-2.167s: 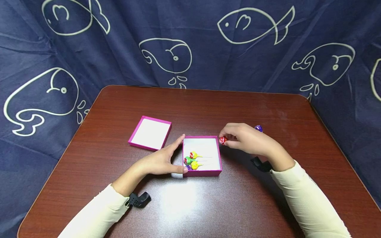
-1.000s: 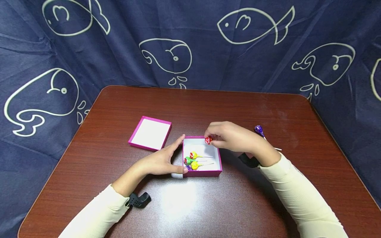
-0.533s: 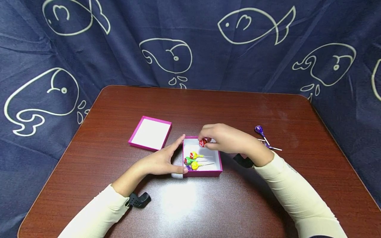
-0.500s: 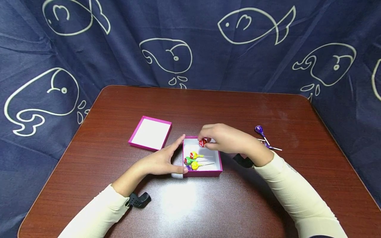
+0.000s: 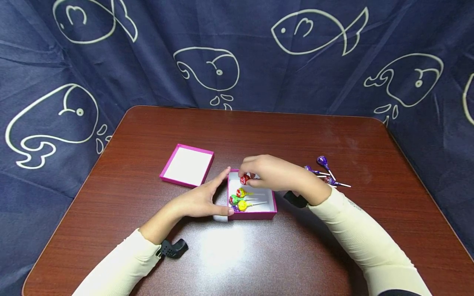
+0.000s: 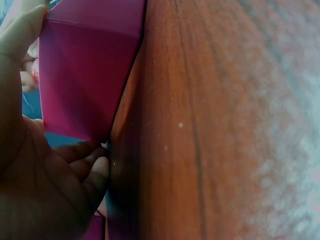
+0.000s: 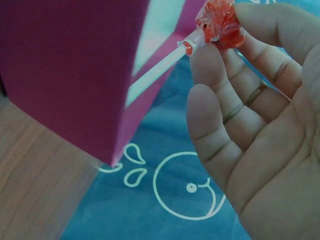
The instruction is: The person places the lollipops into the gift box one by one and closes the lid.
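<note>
My right hand [image 5: 270, 172] pinches a red-wrapped lollipop [image 5: 244, 179] by its head, over the far part of the open pink box [image 5: 252, 215]. In the right wrist view the white stick of this lollipop [image 7: 220, 25] points toward the box wall. My left hand [image 5: 200, 201] holds the box at its left side, thumb at the near corner and index finger at the far one. Inside, against the left wall, lie a red-and-yellow lollipop [image 5: 240, 192], a green lollipop [image 5: 233, 200], a yellow lollipop [image 5: 242, 205] and a purple lollipop [image 5: 235, 209], the last partly hidden by the thumb.
The pink lid [image 5: 188, 166], white inside up, lies left of the box. Several purple-wrapped lollipops [image 5: 322, 160] lie right of it, partly behind the right forearm. A dark blue curtain [image 5: 255, 82] with fish drawings hangs behind the brown table [image 5: 259, 131].
My right hand has carried the red lollipop leftward from beside the box to over its inside. More purple lollipops have come into sight behind the forearm. The left hand has stayed put.
</note>
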`<move>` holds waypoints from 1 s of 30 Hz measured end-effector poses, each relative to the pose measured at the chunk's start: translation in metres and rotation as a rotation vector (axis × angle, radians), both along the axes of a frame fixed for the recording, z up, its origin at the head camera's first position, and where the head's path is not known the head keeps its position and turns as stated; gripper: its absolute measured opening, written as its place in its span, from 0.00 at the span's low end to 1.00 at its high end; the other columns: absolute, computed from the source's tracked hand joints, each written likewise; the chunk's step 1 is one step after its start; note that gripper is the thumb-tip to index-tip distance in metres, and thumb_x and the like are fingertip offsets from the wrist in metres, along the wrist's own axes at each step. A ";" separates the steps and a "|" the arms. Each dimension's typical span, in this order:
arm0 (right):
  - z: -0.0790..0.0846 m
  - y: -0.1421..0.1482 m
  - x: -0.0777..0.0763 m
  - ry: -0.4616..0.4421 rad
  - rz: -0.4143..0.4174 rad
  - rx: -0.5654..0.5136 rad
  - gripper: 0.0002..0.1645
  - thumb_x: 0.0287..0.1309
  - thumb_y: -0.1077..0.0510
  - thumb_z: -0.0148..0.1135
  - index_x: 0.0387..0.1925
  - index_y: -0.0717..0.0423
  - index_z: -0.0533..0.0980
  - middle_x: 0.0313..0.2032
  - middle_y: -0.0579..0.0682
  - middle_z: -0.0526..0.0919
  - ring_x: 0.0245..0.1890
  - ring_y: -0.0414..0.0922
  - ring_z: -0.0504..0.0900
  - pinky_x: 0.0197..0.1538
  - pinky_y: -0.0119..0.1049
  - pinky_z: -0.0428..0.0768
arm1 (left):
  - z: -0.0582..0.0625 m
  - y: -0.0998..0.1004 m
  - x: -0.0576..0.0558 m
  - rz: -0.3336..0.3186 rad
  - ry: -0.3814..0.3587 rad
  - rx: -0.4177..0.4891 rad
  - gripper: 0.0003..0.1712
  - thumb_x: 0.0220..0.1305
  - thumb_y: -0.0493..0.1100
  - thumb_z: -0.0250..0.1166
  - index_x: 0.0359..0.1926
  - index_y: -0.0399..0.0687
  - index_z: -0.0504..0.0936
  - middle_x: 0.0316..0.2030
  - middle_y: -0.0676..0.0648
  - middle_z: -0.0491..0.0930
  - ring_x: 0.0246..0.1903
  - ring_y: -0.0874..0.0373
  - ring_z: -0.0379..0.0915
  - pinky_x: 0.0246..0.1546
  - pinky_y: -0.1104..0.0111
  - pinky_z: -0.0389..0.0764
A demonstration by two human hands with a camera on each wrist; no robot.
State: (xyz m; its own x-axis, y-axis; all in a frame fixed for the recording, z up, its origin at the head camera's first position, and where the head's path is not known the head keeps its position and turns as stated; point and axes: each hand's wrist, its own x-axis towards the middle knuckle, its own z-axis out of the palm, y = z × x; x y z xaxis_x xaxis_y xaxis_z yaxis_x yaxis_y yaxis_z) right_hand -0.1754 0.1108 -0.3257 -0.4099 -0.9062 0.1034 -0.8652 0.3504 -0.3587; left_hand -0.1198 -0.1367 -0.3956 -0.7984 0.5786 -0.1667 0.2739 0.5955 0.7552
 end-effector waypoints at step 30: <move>-0.028 -0.023 -0.002 0.068 0.019 0.051 0.05 0.56 0.64 0.68 0.35 0.54 0.80 0.29 0.44 0.77 0.27 0.37 0.71 0.33 0.32 0.74 | -0.004 -0.001 -0.002 -0.012 0.006 0.009 0.67 0.54 0.63 0.73 0.80 0.58 0.36 0.77 0.48 0.46 0.72 0.54 0.49 0.71 0.55 0.53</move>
State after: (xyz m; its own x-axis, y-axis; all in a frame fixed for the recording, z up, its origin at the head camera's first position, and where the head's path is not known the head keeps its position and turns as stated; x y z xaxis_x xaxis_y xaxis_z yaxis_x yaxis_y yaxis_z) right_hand -0.1778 0.0876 -0.3540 -0.3864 -0.9186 0.0835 -0.8935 0.3503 -0.2810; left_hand -0.1218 -0.1379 -0.3995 -0.7925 0.5894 -0.1567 0.2857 0.5858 0.7585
